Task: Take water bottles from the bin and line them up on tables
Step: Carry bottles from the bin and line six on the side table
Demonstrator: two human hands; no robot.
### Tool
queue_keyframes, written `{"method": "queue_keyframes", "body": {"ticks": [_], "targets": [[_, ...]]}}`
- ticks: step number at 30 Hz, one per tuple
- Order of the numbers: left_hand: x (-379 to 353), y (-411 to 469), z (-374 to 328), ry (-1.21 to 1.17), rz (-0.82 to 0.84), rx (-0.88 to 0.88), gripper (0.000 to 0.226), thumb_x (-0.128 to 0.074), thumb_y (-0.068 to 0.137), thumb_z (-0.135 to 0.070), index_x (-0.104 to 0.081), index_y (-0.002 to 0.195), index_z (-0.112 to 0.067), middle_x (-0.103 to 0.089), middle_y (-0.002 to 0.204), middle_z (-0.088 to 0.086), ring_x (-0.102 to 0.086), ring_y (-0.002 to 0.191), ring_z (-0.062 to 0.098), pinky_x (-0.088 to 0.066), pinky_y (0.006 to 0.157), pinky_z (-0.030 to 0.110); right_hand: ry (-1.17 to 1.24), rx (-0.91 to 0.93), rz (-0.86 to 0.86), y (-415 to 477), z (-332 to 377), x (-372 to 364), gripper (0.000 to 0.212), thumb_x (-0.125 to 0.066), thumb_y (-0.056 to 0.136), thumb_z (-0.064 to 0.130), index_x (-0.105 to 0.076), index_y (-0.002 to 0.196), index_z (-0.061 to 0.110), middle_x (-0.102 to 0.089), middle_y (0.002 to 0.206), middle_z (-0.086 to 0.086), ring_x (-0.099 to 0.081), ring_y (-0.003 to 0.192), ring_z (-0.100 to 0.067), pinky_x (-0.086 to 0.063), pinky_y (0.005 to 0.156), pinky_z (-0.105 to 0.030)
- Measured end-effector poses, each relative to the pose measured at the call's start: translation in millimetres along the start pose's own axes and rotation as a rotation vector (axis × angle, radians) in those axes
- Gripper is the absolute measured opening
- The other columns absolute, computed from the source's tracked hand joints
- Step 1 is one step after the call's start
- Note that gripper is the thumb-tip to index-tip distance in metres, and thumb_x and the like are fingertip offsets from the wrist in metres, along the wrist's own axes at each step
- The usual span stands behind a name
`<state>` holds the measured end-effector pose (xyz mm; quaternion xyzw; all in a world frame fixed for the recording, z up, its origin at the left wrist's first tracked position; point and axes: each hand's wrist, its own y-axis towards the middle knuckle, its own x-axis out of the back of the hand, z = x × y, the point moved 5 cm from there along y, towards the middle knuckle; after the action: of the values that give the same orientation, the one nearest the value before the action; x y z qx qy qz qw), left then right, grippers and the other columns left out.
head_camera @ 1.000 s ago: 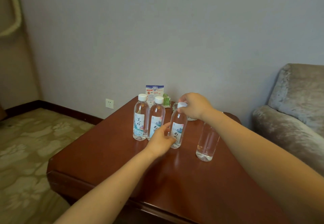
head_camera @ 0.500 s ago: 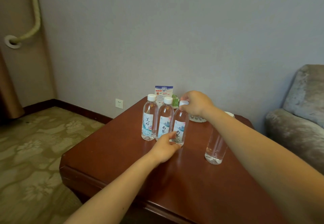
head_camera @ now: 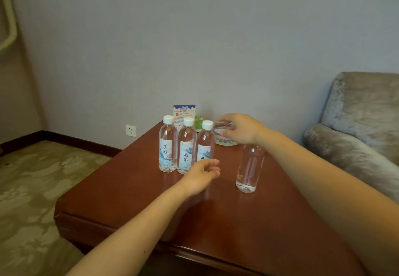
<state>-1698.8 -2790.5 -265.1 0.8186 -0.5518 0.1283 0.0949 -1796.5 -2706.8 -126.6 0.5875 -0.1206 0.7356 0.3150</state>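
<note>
Right hand (head_camera: 239, 129) open, empty, beside cap of third water bottle (head_camera: 205, 144); left hand (head_camera: 200, 173) relaxed, empty, at its base. Row of three stands touching on worktop (head_camera: 129, 200). Fourth bottle (head_camera: 249, 167) stands apart: probably next, grasp upright, set against row.

Three clear water bottles are stood upright in a tight row on the brown wooden table (head_camera: 151, 200), towards its far side. Each is closed with a white cap and wrapped in a pale label printed with blue artwork and dark characters. The left bottle (head_camera: 168, 146) and the middle bottle (head_camera: 187, 146) are seen whole; the base of the right bottle (head_camera: 205, 141) is hidden. A fourth bottle (head_camera: 250, 167) is set upright well apart from the row, to the right and nearer the camera. Its body is seen as plain and transparent, and its top is hidden.
</note>
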Motion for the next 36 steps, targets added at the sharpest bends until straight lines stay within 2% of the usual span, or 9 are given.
{"method": "queue_keyframes", "body": {"ticks": [6, 10, 14, 19, 22, 24, 27, 31, 36], "targets": [[-31, 9, -27, 0.004, 0.044, -0.064, 0.043, -0.055, 0.096, -0.006, -0.047, 0.138, -0.011, -0.056, 0.123, 0.004, -0.057, 0.090, 0.007, -0.048, 0.068, 0.013, -0.065, -0.035, -0.052, -27, -36, 19, 0.035, -0.065, 0.091, 0.030, -0.066, 0.125, 0.022, -0.065, 0.127, 0.001, -0.058, 0.119, -0.020, -0.046, 0.101, -0.038], [-45, 12, -34, -0.012, 0.034, -0.078, 0.048, -0.059, 0.094, -0.007, -0.045, 0.140, -0.012, -0.053, 0.132, 0.007, -0.054, 0.110, 0.013, -0.051, 0.089, 0.030, -0.085, -0.047, 0.014, -39, -51, 27, 0.035, -0.060, 0.093, 0.020, -0.064, 0.128, 0.020, -0.062, 0.133, 0.000, -0.055, 0.122, -0.020, -0.044, 0.102, -0.034], [-54, 13, -34, 0.004, 0.041, -0.087, 0.056, -0.062, 0.092, -0.012, -0.040, 0.144, -0.018, -0.050, 0.128, 0.000, -0.054, 0.121, 0.017, -0.051, 0.099, 0.041, -0.086, -0.041, 0.084, -43, -57, 29, 0.039, -0.052, 0.095, 0.014, -0.060, 0.133, 0.020, -0.058, 0.137, 0.000, -0.056, 0.109, -0.016, -0.043, 0.093, -0.027], [-56, 14, -33, 0.000, 0.043, -0.089, 0.061, -0.062, 0.092, -0.013, -0.036, 0.147, -0.018, -0.048, 0.134, 0.000, -0.057, 0.114, 0.015, -0.054, 0.093, 0.038, -0.154, -0.011, 0.065, -38, -57, 27, 0.042, -0.053, 0.097, 0.013, -0.055, 0.139, 0.014, -0.054, 0.144, -0.003, -0.050, 0.130, -0.023, -0.039, 0.105, -0.031], [-55, 14, -35, -0.014, 0.053, -0.108, 0.058, -0.061, 0.093, -0.011, -0.038, 0.146, -0.017, -0.050, 0.132, 0.000, -0.057, 0.107, 0.011, -0.056, 0.079, 0.026, -0.168, -0.013, 0.063, -35, -59, 24, 0.021, -0.056, 0.096, 0.018, -0.065, 0.112, 0.010, -0.064, 0.113, -0.009, -0.059, 0.109, -0.030, -0.043, 0.082, -0.031], [-54, 14, -36, -0.035, 0.053, -0.118, 0.054, -0.060, 0.093, -0.008, -0.042, 0.143, -0.016, -0.052, 0.129, 0.000, -0.058, 0.102, 0.009, -0.054, 0.067, 0.017, -0.171, -0.032, 0.042, -34, -60, 22, 0.016, -0.059, 0.096, 0.028, -0.062, 0.101, 0.013, -0.057, 0.097, -0.004, -0.057, 0.095, -0.027, -0.040, 0.074, -0.030], [-51, 15, -33, -0.047, 0.025, -0.107, 0.054, -0.060, 0.093, -0.008, -0.043, 0.144, -0.015, -0.051, 0.132, 0.000, -0.060, 0.094, 0.008, -0.053, 0.062, 0.015, -0.191, -0.082, 0.012, -33, -60, 19, 0.037, -0.058, 0.096, 0.043, -0.058, 0.112, 0.010, -0.059, 0.104, -0.006, -0.057, 0.093, -0.026, -0.043, 0.077, -0.033], [-52, 13, -29, -0.037, 0.025, -0.091, 0.053, -0.059, 0.094, -0.007, -0.043, 0.144, -0.014, -0.051, 0.132, 0.001, -0.057, 0.102, 0.009, -0.053, 0.063, 0.015, -0.134, -0.150, 0.014, -33, -63, 16, 0.036, -0.053, 0.096, 0.048, -0.051, 0.098, 0.013, -0.061, 0.087, -0.003, -0.068, 0.062, -0.028, -0.051, 0.068, -0.035], [-54, 11, -27, -0.044, 0.042, -0.079, 0.055, -0.058, 0.094, -0.006, -0.040, 0.146, -0.014, -0.051, 0.127, 0.001, -0.055, 0.105, 0.009, -0.052, 0.062, 0.015, -0.041, -0.199, 0.022, -37, -61, 15, 0.035, -0.062, 0.092, 0.042, -0.052, 0.112, 0.015, -0.058, 0.096, -0.002, -0.069, 0.067, -0.029, -0.060, 0.067, -0.040]]}}
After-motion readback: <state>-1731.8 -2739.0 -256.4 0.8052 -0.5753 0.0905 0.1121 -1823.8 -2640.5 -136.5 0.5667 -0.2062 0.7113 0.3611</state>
